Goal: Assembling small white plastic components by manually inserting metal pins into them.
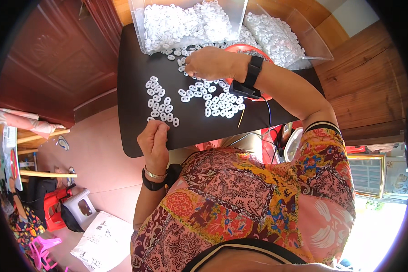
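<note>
Small white oval plastic pieces with two holes lie on the dark table (136, 109). My left hand (153, 139) is closed in a fist at the table's near left edge, just below a slanting group of these pieces (162, 108). Whatever its fingers hold is hidden. My right hand (211, 63) reaches across to the far pieces, its fingers curled down and pinched among them; the back of the hand hides any piece in its grip. Nearer to me lie a loose cluster (197, 90) and a tight cluster (224, 106) of the same pieces.
Two clear bins, one at the back (190, 27) and one at the back right (276, 41), hold heaps of white pieces. A red bowl (241, 47) sits partly under my right forearm. A thin yellow stick (241, 118) lies near the front edge. Stools (79, 208) stand at left.
</note>
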